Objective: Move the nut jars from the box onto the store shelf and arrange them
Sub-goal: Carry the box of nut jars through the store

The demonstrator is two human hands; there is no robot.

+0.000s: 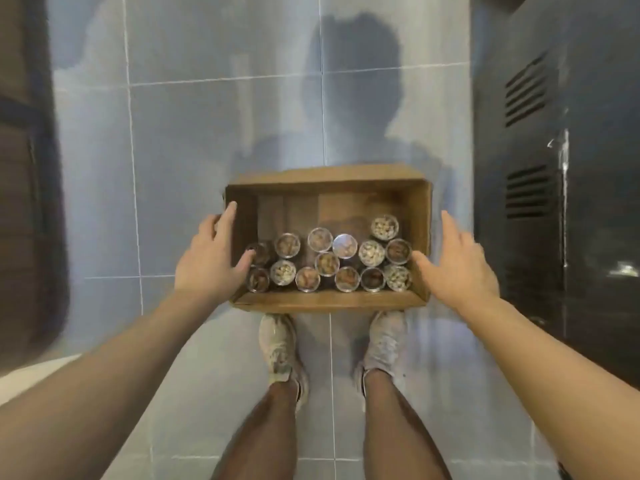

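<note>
Box (325, 301): open cardboard, on the tiled floor (194, 140) just in front of the shoes (278, 344).
Jars (327, 263): upright in the box, clustered toward the near wall, nuts showing through clear lids.
Left hand (207, 258): fingers straight and spread, at the box's left wall, thumb over the rim, gripping nothing.
Right hand (457, 263): fingers straight, at the box's right wall, gripping nothing.
Right side: dark cabinet (568, 168) with vent slots.

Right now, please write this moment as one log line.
stage: reach | left hand: open at brown cardboard box | right hand: open at box | clear round nut jars: upright inside box | floor: grey tiles
</note>
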